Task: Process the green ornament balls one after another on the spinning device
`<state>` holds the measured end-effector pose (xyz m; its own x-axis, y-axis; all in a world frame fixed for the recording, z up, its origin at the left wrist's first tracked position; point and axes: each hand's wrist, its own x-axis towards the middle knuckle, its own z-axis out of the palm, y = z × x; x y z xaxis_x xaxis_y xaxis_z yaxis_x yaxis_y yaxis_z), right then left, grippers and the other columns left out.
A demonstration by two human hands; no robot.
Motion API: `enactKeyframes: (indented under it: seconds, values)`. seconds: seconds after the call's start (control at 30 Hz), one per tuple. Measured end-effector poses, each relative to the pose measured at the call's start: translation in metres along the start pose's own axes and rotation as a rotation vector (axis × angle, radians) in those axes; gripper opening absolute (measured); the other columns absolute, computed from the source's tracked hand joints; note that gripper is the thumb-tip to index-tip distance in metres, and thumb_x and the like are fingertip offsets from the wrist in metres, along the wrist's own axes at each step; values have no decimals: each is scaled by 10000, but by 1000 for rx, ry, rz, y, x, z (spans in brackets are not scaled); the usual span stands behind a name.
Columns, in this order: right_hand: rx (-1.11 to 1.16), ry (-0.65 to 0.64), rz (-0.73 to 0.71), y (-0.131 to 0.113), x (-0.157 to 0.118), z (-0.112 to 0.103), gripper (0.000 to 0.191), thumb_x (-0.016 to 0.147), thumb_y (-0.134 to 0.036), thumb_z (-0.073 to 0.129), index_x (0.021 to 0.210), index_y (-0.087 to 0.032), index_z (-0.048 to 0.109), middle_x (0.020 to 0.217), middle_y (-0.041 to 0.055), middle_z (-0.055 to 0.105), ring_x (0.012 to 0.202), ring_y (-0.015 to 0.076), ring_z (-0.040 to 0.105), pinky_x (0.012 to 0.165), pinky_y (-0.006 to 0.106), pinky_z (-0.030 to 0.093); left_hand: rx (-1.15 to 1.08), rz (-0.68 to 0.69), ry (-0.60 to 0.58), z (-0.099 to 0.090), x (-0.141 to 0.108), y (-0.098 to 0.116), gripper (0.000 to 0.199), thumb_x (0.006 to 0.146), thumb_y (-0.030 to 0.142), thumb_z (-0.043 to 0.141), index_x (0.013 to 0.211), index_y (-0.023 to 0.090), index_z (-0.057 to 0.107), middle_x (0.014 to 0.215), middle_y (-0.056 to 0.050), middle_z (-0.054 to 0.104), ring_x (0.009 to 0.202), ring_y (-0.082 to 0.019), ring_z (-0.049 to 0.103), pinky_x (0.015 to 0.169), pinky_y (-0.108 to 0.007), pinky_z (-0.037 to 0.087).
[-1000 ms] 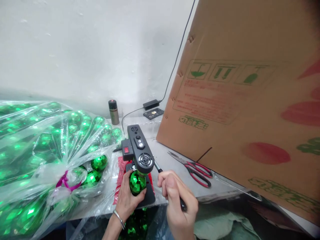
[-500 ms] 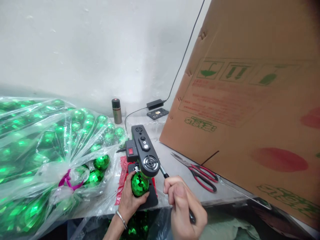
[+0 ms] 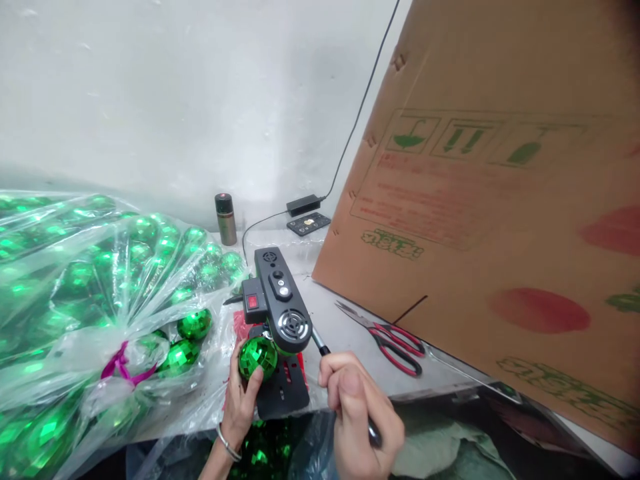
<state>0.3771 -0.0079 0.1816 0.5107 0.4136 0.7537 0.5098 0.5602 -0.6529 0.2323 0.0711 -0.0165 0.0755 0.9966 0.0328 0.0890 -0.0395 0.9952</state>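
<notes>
Holding green ball (image 3: 257, 357) beside black machine (image 3: 280, 299)

Lies just left of machine's near end, cradled in left hand (image 3: 241, 403), with thumb across near face and fingers half open round left side. Reads as round; cannot tell facing. Traces machine's long axis from far left to near right. Grips lever (image 3: 321, 344) in right hand (image 3: 361, 408), with fingers curled tight; slants from machine toward near right. Cannot see lever's middle beneath right hand, nor every left fingertip behind ball; cannot tell whether touching machine. Versus half a second ago, finds ball shifted leftward relative to machine's near end, baring more of base plate (image 3: 286, 399).
</notes>
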Motion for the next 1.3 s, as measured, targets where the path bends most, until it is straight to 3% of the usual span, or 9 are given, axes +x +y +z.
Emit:
enactKeyframes:
  seconds: [0.27, 0.57, 0.93, 1.3]
  values:
    - [-6, -8, 3, 0, -3, -1, 488, 1236, -188, 483, 751, -236, 509, 651, -30, 538, 619, 125, 629, 571, 236, 482, 102, 70, -88, 5, 0, -4, 896, 930, 856, 729, 1554, 217, 647, 1663, -217, 714, 1619, -474, 633, 1365, -652, 512]
    - [-5, -9, -7, 1, -4, -1, 468, 1223, -156, 493, 762, -234, 517, 668, -23, 560, 596, 121, 615, 555, 242, 470, 160, 152, -69, 6, -4, -14, 815, 911, 681, 813, 1555, 221, 619, 1612, -217, 743, 1529, -471, 716, 1269, -666, 606]
    - [-5, -31, 11, 3, -4, -5, 476, 1235, -190, 491, 763, -235, 523, 661, -25, 557, 626, 125, 639, 560, 231, 472, 252, 296, -95, 31, -6, -18, 811, 800, 450, 911, 1523, 223, 622, 1535, -209, 768, 1492, -472, 733, 1304, -729, 555]
    - [23, 22, -50, 14, -18, -1, 453, 1215, -146, 490, 773, -232, 539, 628, -37, 529, 580, 132, 614, 549, 265, 453, 275, 227, -136, 31, -6, -12, 814, 765, 426, 910, 1505, 198, 659, 1475, -202, 786, 1427, -469, 742, 1261, -712, 582]
